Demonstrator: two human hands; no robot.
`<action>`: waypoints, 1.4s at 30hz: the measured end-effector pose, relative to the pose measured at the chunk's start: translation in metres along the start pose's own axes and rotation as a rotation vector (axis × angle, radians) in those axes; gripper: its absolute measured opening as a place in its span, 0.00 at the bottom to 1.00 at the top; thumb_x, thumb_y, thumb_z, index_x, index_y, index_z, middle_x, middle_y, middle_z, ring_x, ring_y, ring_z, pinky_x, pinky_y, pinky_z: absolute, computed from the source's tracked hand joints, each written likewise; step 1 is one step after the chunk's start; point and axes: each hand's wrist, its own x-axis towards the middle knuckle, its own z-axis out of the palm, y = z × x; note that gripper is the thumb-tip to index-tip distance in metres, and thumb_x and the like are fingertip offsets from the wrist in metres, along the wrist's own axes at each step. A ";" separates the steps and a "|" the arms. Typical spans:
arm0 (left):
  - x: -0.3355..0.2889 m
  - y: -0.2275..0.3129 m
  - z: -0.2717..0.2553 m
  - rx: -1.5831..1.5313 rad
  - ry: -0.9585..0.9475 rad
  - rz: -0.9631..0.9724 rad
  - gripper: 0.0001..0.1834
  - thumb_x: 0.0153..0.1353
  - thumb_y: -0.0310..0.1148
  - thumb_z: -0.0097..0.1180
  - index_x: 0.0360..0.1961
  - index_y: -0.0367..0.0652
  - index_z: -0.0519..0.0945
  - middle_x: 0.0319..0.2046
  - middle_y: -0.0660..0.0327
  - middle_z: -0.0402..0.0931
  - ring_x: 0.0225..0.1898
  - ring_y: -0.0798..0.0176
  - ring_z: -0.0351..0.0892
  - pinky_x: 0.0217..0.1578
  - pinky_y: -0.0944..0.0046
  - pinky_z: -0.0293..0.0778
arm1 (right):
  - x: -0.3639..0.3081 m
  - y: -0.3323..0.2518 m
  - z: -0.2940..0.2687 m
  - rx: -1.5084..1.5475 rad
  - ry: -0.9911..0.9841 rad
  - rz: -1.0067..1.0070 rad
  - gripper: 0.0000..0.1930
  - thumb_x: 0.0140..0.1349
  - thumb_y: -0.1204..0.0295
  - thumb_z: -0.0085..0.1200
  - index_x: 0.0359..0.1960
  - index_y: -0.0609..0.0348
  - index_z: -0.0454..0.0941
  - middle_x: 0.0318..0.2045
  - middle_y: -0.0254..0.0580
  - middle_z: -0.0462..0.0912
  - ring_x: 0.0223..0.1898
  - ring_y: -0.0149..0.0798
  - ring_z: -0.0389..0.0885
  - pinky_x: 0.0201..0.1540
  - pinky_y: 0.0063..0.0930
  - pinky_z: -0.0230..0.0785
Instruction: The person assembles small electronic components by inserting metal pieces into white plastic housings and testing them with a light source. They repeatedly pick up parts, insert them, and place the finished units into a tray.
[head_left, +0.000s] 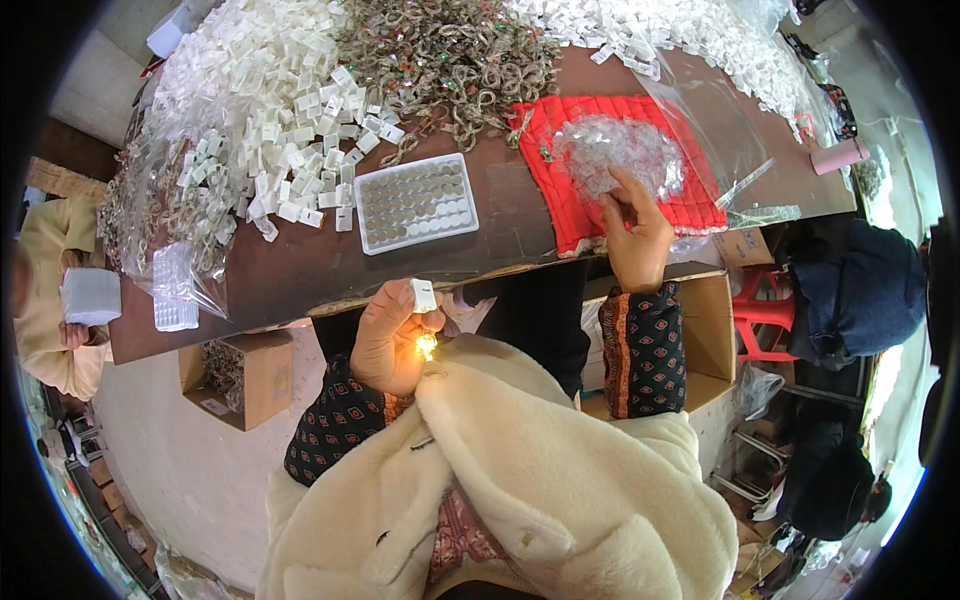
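1. left hand: clamped on the small white box, near the surface's front edge, a glowing light just below; a light, steady pinch seems best.
2. right hand: at the clear plastic pieces on the red cloth; cannot tell whether it grips any. separating single pieces looks wise.
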 end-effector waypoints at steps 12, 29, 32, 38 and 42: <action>-0.004 0.002 -0.001 -0.182 -0.080 -0.013 0.06 0.66 0.30 0.57 0.41 0.41 0.79 0.35 0.58 0.80 0.34 0.64 0.75 0.38 0.63 0.70 | 0.004 -0.009 0.001 -0.132 -0.059 0.029 0.07 0.55 0.82 0.62 0.36 0.64 0.80 0.30 0.40 0.83 0.30 0.30 0.79 0.35 0.23 0.71; -0.009 0.003 -0.002 -0.133 0.033 -0.091 0.07 0.68 0.35 0.53 0.41 0.45 0.77 0.33 0.61 0.76 0.34 0.66 0.72 0.34 0.64 0.67 | 0.014 -0.010 -0.002 -0.031 -0.069 -0.065 0.13 0.59 0.82 0.58 0.46 0.60 0.83 0.27 0.41 0.81 0.27 0.28 0.77 0.33 0.21 0.70; -0.008 0.002 0.002 -0.074 -0.052 0.012 0.06 0.68 0.34 0.54 0.41 0.45 0.77 0.34 0.60 0.76 0.34 0.66 0.72 0.34 0.65 0.67 | 0.013 -0.011 0.001 0.037 -0.109 0.085 0.12 0.59 0.81 0.59 0.46 0.61 0.82 0.28 0.40 0.82 0.27 0.26 0.78 0.32 0.20 0.71; -0.011 0.004 -0.002 -0.137 -0.002 -0.095 0.07 0.67 0.35 0.55 0.43 0.45 0.76 0.36 0.58 0.79 0.34 0.64 0.74 0.37 0.63 0.69 | 0.008 -0.013 0.009 0.318 -0.131 0.153 0.08 0.62 0.80 0.59 0.42 0.64 0.83 0.26 0.34 0.82 0.27 0.23 0.79 0.32 0.18 0.73; -0.009 0.004 -0.005 -0.151 -0.068 -0.038 0.07 0.67 0.33 0.54 0.42 0.43 0.76 0.37 0.55 0.79 0.35 0.63 0.75 0.38 0.62 0.69 | 0.014 -0.018 0.004 0.240 -0.099 0.125 0.09 0.63 0.79 0.58 0.45 0.64 0.83 0.30 0.35 0.83 0.28 0.24 0.79 0.34 0.18 0.73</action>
